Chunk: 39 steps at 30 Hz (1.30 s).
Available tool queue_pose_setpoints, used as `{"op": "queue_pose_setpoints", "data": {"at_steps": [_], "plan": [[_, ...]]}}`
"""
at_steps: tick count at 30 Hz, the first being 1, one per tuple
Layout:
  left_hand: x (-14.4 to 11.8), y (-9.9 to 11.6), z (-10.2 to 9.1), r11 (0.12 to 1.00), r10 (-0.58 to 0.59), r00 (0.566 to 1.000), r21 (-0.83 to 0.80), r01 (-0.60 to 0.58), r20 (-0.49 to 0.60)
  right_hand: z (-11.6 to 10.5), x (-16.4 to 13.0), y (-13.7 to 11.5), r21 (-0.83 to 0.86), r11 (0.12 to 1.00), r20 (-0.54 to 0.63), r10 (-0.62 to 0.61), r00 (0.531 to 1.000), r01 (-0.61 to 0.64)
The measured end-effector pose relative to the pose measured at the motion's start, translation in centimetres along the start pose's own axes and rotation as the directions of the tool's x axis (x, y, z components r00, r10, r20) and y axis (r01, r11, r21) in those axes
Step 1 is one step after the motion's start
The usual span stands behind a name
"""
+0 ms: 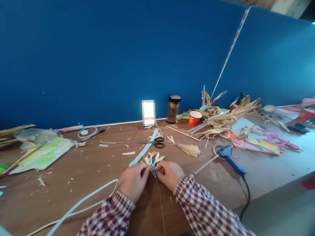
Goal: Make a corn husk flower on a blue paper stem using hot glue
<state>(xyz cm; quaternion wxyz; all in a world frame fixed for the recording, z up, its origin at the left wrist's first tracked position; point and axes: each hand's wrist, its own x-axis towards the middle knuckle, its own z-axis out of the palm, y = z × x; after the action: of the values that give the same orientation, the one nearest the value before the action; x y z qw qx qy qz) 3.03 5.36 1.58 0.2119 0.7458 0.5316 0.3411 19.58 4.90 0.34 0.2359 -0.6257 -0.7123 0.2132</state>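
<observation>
Between my hands is a small flower of pale corn-husk petals (157, 156) with a bluish base. My left hand (135, 179) pinches the base from the left, thumb and forefinger together. From the right, my right hand (171, 172) is closed at the same base; whether thread is also in its fingers I cannot make out. A thin thread (160, 200) runs from the flower down toward the table's near edge. Just beyond the flower lie black-handled scissors (159, 142), crossing a light blue strip (142, 153).
A blue glue gun (230, 158) lies at right, its black cord hanging over the edge. Dried husks (224, 119), a red paper cup (194, 118) and a dark-lidded jar (173, 110) stand behind. White cables (80, 210) cross the left front. A painted sheet (49, 152) lies left.
</observation>
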Motion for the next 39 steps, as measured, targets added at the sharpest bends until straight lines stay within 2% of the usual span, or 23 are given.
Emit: {"op": "queue_pose_setpoints", "data": {"at_steps": [2, 4, 5, 7, 10, 13, 21, 28, 31, 34, 37, 39], "plan": [[-1.0, 0.1, -0.1, 0.986, 0.161, 0.986, 0.041, -0.163, 0.052, -0.2, -0.2, -0.3, -0.057, 0.998, 0.004, -0.001, 1.000, 0.001], [-2.1, 0.0, 0.1, 0.935, 0.316, 0.928, 0.099, -0.339, 0.197, -0.3, -0.3, -0.5, -0.083, 0.997, 0.015, 0.005, 1.000, -0.003], [-2.6, 0.0, 0.3, 0.907, 0.357, 0.901, 0.138, -0.397, 0.245, -0.3, -0.4, -0.5, -0.088, 0.996, 0.023, 0.009, 1.000, -0.007], [-3.4, -0.2, 0.8, 0.863, 0.367, 0.886, 0.252, -0.438, 0.283, -0.4, -0.3, -0.5, -0.085, 0.996, 0.037, 0.017, 0.999, -0.014], [-3.9, -0.5, 1.2, 0.818, 0.341, 0.884, 0.363, -0.446, 0.318, -0.6, -0.2, -0.5, -0.061, 0.998, 0.041, 0.018, 0.999, -0.016], [-4.0, -0.7, 1.2, 0.796, 0.321, 0.883, 0.407, -0.448, 0.343, -0.7, -0.1, -0.4, -0.042, 0.999, 0.043, 0.019, 0.999, -0.018], [-4.0, 0.1, 1.0, 0.788, 0.280, 0.868, 0.418, -0.452, 0.411, -0.7, 0.0, 0.1, 0.003, 1.000, 0.061, -0.012, 0.998, 0.012], [-4.7, -0.1, 1.1, 0.793, 0.279, 0.870, 0.414, -0.447, 0.406, -0.5, -0.3, 0.4, 0.066, 0.998, -0.001, -0.016, 1.000, 0.016], [-4.9, -0.1, 1.1, 0.787, 0.295, 0.870, 0.416, -0.455, 0.395, -1.1, -1.8, 0.3, 0.206, 0.978, -0.052, -0.012, 0.999, 0.023], [-4.9, 0.2, 0.9, 0.788, 0.298, 0.876, 0.419, -0.450, 0.380, -2.6, -4.7, 0.5, 0.326, 0.945, -0.082, 0.008, 0.997, 0.020], [-4.8, 0.2, 0.9, 0.794, 0.309, 0.873, 0.402, -0.455, 0.378, -5.0, -7.9, 2.1, 0.315, 0.949, -0.121, 0.059, 0.991, -0.018], [-4.8, 0.1, 1.0, 0.793, 0.319, 0.869, 0.396, -0.463, 0.378, -6.9, -9.6, 4.3, 0.210, 0.977, -0.234, 0.096, 0.968, -0.047]]}}
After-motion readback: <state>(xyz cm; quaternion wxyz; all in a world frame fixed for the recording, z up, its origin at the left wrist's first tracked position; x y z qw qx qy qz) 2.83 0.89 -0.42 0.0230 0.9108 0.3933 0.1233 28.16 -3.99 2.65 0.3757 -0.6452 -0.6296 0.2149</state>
